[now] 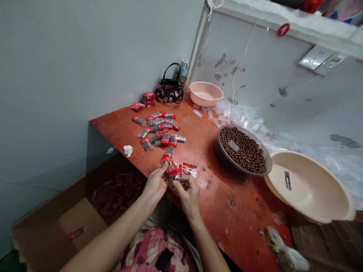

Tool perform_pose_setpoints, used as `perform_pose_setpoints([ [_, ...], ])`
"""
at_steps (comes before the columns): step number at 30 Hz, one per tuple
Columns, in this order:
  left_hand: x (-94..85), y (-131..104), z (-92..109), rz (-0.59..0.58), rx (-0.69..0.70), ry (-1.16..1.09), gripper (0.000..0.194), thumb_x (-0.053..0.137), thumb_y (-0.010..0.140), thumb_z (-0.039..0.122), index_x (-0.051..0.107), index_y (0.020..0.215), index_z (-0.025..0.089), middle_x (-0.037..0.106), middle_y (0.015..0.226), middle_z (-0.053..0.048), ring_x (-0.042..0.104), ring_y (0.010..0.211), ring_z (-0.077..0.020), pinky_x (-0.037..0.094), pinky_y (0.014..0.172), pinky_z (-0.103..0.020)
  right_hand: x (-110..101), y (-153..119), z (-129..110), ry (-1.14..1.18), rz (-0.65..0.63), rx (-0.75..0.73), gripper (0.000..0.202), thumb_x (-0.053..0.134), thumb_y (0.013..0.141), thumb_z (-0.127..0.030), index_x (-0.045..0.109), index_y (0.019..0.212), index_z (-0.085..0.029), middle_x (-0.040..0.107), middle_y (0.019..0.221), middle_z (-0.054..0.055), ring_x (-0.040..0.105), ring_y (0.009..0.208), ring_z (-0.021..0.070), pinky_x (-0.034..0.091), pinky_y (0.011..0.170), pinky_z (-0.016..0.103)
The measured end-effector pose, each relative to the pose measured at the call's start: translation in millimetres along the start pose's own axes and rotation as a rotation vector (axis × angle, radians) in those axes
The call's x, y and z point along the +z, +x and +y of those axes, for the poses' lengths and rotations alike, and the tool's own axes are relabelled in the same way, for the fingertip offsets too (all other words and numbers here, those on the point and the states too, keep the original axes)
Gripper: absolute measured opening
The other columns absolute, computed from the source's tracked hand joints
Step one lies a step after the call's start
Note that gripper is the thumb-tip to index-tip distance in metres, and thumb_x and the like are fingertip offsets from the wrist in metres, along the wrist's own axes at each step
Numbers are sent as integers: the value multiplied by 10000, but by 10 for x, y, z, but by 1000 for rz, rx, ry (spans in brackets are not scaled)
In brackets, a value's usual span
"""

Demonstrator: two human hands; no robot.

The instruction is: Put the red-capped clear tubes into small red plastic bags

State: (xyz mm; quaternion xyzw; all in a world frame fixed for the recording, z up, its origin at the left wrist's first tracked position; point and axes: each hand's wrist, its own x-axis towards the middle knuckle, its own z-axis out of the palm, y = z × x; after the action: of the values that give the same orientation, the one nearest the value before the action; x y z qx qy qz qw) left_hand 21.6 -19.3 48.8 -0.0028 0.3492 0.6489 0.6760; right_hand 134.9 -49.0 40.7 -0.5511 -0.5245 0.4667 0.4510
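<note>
My left hand [157, 182] and my right hand [189, 193] meet at the table's near edge. Between their fingertips is a small clear packet [173, 172] with a red wrapper, pinched from both sides. Its contents are partly hidden by my fingers. Just beyond lie another red-and-clear packet [170, 150] and a flat red-and-clear wrapper [189, 169]. Farther back is a loose pile of packets [165, 139], dark balls showing through their clear parts. To the right stands a grey bowl [269, 166] full of brown balls, a clear small box lying on top.
A large cream basin [312, 181] sits at the right, a pink basin [206, 94] at the back. Clear plastic boxes [255, 122] heap along the wall. A handbag [169, 92] and stacked red packs [149, 98] stand far left. Below the edge, a carton [42, 226] holds red packets.
</note>
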Motion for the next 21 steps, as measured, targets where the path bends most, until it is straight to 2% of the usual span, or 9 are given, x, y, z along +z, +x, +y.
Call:
perform_pose_setpoints([
  [3,14,-28,4,-86,14,115,120,645,674,197,592,702,93,641,648,-53,596,549,-128,494,525,-231,-13,7,25,24,13,6,175,590,721,-324,522,789,-177,598,633,-10,554,539,123,448,518,229],
  [7,23,-49,1,-143,5,220,153,658,657,228,593,713,101,651,687,-69,611,608,-147,492,569,-246,-24,8,7,8,73,-37,176,583,723,-325,537,812,-181,614,692,9,567,586,135,463,555,242],
  [11,25,-64,-32,-186,-39,318,169,664,645,231,613,721,89,654,678,-77,599,570,-137,479,561,-238,-19,-2,1,22,103,-64,161,601,708,-302,547,804,-185,616,708,10,566,597,130,464,583,244],
  [14,38,-73,-22,-221,-41,369,188,655,651,261,630,708,84,651,644,-71,584,531,-135,463,522,-238,-27,23,56,184,53,29,165,603,709,-305,524,781,-179,598,635,-13,532,491,98,441,484,212],
  [17,49,-68,24,-287,-76,423,207,655,645,283,643,680,80,650,633,-77,578,531,-142,465,536,-258,-53,65,110,384,-22,144,188,598,713,-320,488,743,-170,542,509,-49,463,366,69,362,363,171],
  [19,48,-56,47,-320,-101,470,216,661,635,291,647,656,76,650,639,-86,581,552,-149,471,576,-276,-73,74,113,421,-29,177,205,611,702,-326,483,721,-165,518,469,-61,438,335,63,332,339,162],
  [21,36,-45,44,-315,-87,523,212,672,617,290,648,638,81,644,622,-80,580,559,-154,470,584,-280,-83,59,93,351,11,139,203,623,691,-324,505,727,-163,548,510,-47,465,374,71,365,373,176],
])
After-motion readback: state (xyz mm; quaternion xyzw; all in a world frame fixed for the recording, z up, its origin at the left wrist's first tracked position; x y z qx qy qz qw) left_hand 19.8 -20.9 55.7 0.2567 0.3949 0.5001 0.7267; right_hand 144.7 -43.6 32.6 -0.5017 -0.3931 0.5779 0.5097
